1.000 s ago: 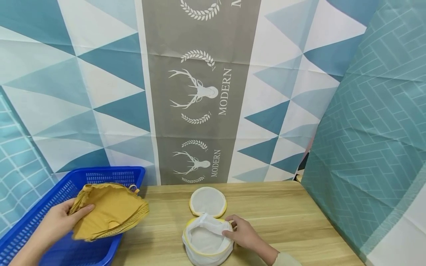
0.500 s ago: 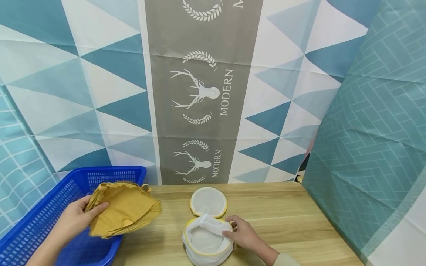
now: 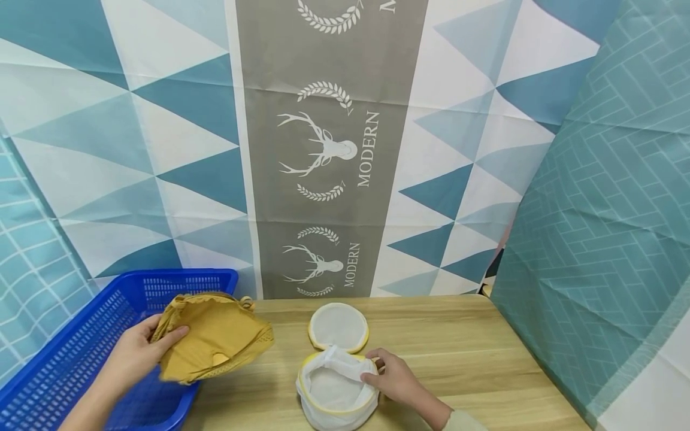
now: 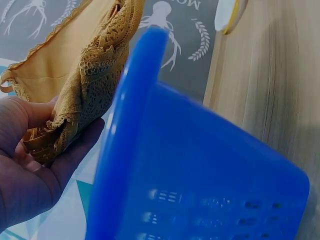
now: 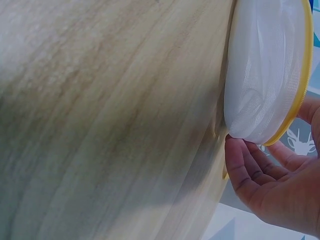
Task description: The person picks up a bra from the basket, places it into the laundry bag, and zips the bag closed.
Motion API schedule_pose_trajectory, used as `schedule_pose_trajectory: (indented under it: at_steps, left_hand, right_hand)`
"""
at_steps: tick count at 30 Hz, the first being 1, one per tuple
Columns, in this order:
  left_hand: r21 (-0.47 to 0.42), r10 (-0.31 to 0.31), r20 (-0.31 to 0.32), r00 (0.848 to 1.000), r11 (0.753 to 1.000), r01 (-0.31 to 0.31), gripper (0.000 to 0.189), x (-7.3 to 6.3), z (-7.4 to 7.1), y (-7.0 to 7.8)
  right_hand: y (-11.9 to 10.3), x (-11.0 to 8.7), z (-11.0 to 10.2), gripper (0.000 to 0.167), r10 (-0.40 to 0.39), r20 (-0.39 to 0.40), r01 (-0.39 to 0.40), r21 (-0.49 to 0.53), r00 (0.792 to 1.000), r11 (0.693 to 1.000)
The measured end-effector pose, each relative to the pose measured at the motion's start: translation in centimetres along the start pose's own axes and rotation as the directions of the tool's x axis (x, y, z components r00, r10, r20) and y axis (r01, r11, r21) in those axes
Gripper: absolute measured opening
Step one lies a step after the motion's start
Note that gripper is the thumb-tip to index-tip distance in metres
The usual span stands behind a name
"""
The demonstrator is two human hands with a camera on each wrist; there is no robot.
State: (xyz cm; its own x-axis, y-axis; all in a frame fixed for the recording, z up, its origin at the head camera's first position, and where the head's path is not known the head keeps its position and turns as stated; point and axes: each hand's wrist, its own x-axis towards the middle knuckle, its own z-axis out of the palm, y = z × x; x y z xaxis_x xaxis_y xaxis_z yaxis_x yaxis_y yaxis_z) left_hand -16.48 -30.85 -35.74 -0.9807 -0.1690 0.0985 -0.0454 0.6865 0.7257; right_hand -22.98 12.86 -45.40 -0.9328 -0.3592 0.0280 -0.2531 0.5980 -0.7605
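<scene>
My left hand (image 3: 132, 359) grips one end of a folded mustard-yellow bra (image 3: 218, 335), lifted over the right side of the blue basket. Lace trim on the bra (image 4: 100, 70) shows in the left wrist view, with the thumb on one face and fingers behind. On the table, a round white mesh laundry bag (image 3: 336, 419) with yellow zip edging stands unzipped. Its lid (image 3: 338, 326) lies folded back behind it. My right hand (image 3: 396, 377) pinches the right side of the bag's rim, thumb inside; in the right wrist view its fingertips touch the mesh wall (image 5: 265, 65).
A blue plastic basket (image 3: 185, 280) with slotted walls takes up the left side; its contents are mostly hidden. The wooden table (image 3: 458, 341) stretches right to a teal cloth (image 3: 598, 239). A patterned curtain (image 3: 318, 149) hangs along the back edge.
My left hand has carried the bra to the right, from above the basket toward the mesh bag. The right hand and the bag have stayed in place.
</scene>
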Motion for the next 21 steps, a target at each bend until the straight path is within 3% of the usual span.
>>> schedule_pose_trajectory:
  at_steps: [21]
  left_hand:
    - [-0.113,-0.007,0.038,0.999,0.994,0.011,0.053,-0.1,2.6,1.7]
  right_hand:
    - [0.0,0.1,-0.1,0.049,0.031,0.015,-0.032,0.03,0.999,0.999]
